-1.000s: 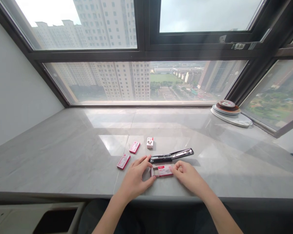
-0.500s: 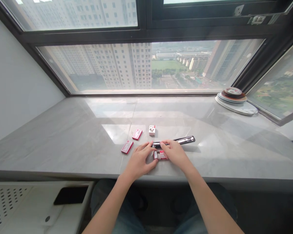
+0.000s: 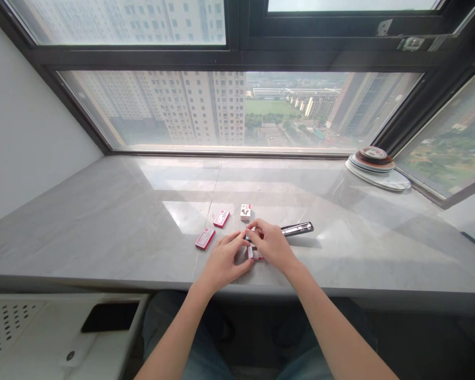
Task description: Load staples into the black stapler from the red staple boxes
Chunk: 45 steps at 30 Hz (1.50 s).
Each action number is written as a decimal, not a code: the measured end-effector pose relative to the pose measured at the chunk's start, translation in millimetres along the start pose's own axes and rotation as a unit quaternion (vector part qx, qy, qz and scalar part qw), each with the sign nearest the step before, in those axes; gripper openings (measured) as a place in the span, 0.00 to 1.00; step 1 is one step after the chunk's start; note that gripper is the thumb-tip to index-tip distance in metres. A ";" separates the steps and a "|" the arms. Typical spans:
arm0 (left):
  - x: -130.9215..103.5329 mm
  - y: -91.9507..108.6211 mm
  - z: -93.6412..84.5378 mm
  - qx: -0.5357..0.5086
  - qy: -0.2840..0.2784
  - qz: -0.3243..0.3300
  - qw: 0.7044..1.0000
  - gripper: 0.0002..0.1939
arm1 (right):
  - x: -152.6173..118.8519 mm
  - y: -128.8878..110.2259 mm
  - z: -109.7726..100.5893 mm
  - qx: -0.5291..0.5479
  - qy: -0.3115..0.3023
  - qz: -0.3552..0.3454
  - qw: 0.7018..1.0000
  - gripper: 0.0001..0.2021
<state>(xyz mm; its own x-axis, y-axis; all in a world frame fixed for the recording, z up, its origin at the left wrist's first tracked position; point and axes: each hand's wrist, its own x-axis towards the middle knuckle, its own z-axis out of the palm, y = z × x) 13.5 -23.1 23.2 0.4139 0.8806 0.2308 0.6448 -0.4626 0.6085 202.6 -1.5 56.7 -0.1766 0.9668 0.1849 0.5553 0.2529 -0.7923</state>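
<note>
A long black and silver stapler [image 3: 298,228] lies opened out on the grey counter, its left part mostly covered by my hands. My left hand [image 3: 226,259] has its fingertips on the stapler's left end, while its thumb rests by a small open red and white box [image 3: 250,253]. Over that same end, my right hand [image 3: 269,244] is closed with thumb and fingers pinched together; any small piece between them is hidden. Left of my hands lie two red and white boxes, the nearer box [image 3: 205,238] and the farther box [image 3: 221,218]. Behind my hands stands a small white box [image 3: 245,212].
A stack of plates [image 3: 376,168] sits at the counter's far right corner by the window. The counter's front edge [image 3: 285,289] runs just before my forearms. A black phone-like slab [image 3: 110,317] lies on a white surface at lower left.
My right hand has slid left along the stapler to its left end, and its fingers are now pinched there. My left hand has stayed in place. The view has shifted slightly.
</note>
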 end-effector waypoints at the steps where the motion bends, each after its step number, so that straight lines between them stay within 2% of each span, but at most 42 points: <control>1: -0.3 -0.3 -0.2 -0.001 0.000 -0.002 1.000 0.23 | -2.9 -1.9 -2.7 -0.022 -0.023 -0.018 0.999 0.09; 4: -1.0 -1.1 -0.5 0.000 0.002 -0.004 1.000 0.23 | -13.0 -2.6 -7.1 -0.099 -0.099 -0.042 0.989 0.07; 6: -1.0 -1.4 -0.8 0.000 0.002 -0.006 1.000 0.19 | -19.5 -0.5 -8.6 -0.131 -0.113 -0.031 0.984 0.07; 11: -1.7 -1.3 -3.4 -0.012 0.005 0.003 1.000 0.16 | -38.7 12.4 -23.2 -0.101 -0.087 0.013 0.991 0.08; 13: -3.0 -0.9 -4.2 -0.009 0.028 0.002 1.000 0.17 | -49.4 23.4 -32.8 -0.094 -0.039 0.059 0.993 0.10; 16: -4.7 1.9 -1.2 0.021 0.076 -0.034 0.996 0.07 | -64.4 41.2 -41.4 -0.119 0.027 0.130 0.984 0.13; 18: -4.3 6.1 4.9 0.051 0.079 -0.055 0.994 0.12 | -70.0 47.6 -39.8 -0.129 0.018 0.141 0.981 0.14; 20: -2.7 12.2 13.0 0.074 0.074 -0.057 0.993 0.16 | -71.3 48.6 -33.9 -0.122 -0.002 0.123 0.985 0.14; 23: -0.2 23.7 23.5 0.094 0.090 -0.059 0.990 0.17 | -69.6 49.9 -28.7 -0.102 0.004 0.106 0.989 0.13; 25: 0.6 31.5 27.1 0.093 0.110 -0.070 0.987 0.17 | -69.7 57.7 -34.7 -0.074 0.022 0.139 0.987 0.14; 28: 1.6 40.8 28.8 0.080 0.124 -0.065 0.987 0.13 | -72.0 77.9 -58.6 0.029 0.055 0.247 0.967 0.17; 30: 3.1 44.3 30.2 0.086 0.120 -0.057 0.987 0.14 | -70.7 89.9 -78.3 0.126 0.069 0.286 0.947 0.29; 32: 4.8 45.4 32.8 0.097 0.111 -0.060 0.987 0.17 | -63.8 96.5 -95.0 0.210 0.066 0.273 0.937 0.38; 33: 5.5 45.2 34.5 0.102 0.107 -0.064 0.987 0.17 | -57.8 97.6 -101.1 0.239 0.055 0.254 0.936 0.40; 37: 7.2 42.6 40.1 0.114 0.109 -0.081 0.984 0.18 | -22.4 90.1 -107.1 0.263 -0.013 0.165 0.951 0.34; 42: 9.4 41.2 40.7 0.124 0.115 -0.078 0.983 0.17 | 19.2 64.5 -81.4 0.177 -0.063 0.045 0.981 0.25; 45: 11.0 43.4 39.1 0.128 0.123 -0.077 0.981 0.17 | 31.2 51.0 -59.8 0.107 -0.094 0.017 0.990 0.20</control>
<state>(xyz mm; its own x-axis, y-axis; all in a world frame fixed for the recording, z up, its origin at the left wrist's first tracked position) 71.2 -37.5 22.5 0.1522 0.9257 0.3464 0.8411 -0.3053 0.4464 274.1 43.7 56.8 -0.3195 0.9457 0.0597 0.3829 0.1865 -0.9048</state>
